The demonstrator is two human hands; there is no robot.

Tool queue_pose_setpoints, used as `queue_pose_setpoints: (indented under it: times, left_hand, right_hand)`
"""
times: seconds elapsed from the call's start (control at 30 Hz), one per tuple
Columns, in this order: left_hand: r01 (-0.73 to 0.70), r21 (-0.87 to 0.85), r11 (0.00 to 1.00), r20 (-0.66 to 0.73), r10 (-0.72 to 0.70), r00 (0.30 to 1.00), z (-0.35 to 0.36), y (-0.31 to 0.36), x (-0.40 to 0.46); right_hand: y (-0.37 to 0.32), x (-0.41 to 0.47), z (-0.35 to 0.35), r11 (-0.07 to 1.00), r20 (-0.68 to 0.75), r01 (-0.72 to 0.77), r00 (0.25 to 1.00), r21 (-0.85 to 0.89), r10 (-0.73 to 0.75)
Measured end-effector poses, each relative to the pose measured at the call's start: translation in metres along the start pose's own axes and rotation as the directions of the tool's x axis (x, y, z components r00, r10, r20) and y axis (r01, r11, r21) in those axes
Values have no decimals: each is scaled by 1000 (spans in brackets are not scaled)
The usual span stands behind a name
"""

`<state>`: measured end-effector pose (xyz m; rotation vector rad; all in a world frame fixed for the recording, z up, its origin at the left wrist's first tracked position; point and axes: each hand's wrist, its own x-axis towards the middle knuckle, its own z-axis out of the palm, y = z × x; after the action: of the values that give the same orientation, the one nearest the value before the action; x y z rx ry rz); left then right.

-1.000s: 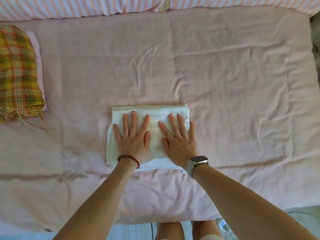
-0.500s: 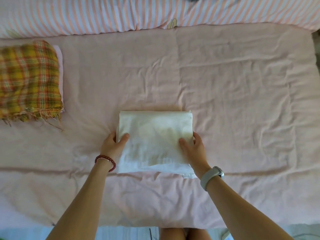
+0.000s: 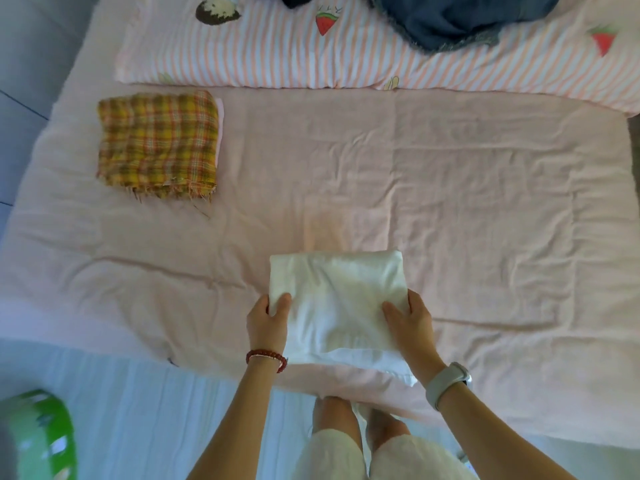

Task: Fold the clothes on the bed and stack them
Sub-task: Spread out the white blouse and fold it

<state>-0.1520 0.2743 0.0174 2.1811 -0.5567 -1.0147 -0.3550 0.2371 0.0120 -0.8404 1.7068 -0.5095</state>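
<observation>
View: we look down from our own head at a pink bed sheet point(image 3: 450, 188), our two bare arms reaching forward from six o'clock.
White garment: a folded white cloth point(image 3: 336, 299) sits just below centre, near the bed's six o'clock edge, already a compact rectangle.
Left hand: our left hand point(image 3: 268, 322) pinches the cloth's nine o'clock edge, thumb on top and fingers tucked beneath (a red bead bracelet rings this wrist).
Right hand: our right hand point(image 3: 412, 318) grips the three o'clock edge the same way, a pale watch on its wrist.
Why this hold: gripping both sides at once, we judge, keeps the layers from sliding apart when the bundle is lifted.
Stack: a folded yellow plaid cloth point(image 3: 157, 145) lies at ten o'clock, well apart, on a pale pink piece whose edge peeks out on its right; likely the white bundle's destination.
Still unfolded: a dark blue garment point(image 3: 460, 19) is heaped at one o'clock on the striped quilt point(image 3: 277, 53), out of the working space.
Floor: a blurred green object point(image 3: 38, 434) sits at seven o'clock.
</observation>
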Motion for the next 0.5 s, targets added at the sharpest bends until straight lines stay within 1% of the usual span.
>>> queue_pose_setpoints:
  times: [0.13, 0.27, 0.37, 0.5]
  left_hand:
    - [-30, -21, 999, -85, 28, 996, -46, 6, -4]
    - [-58, -44, 997, -157, 50, 986, -97, 22, 26]
    - [-106, -46, 993, -181, 96, 979, -142, 40, 73]
    - [-173, -5, 985, -180, 169, 969, -207, 77, 167]
  right_hand:
    - [-22, -25, 26, 998, 59, 57, 997, 9, -57]
    - [-64, -32, 78, 991, 110, 131, 985, 5, -131]
    - [-104, -28, 131, 985, 130, 174, 977, -8, -172]
    - [-167, -9, 217, 975, 111, 220, 969, 15, -220]
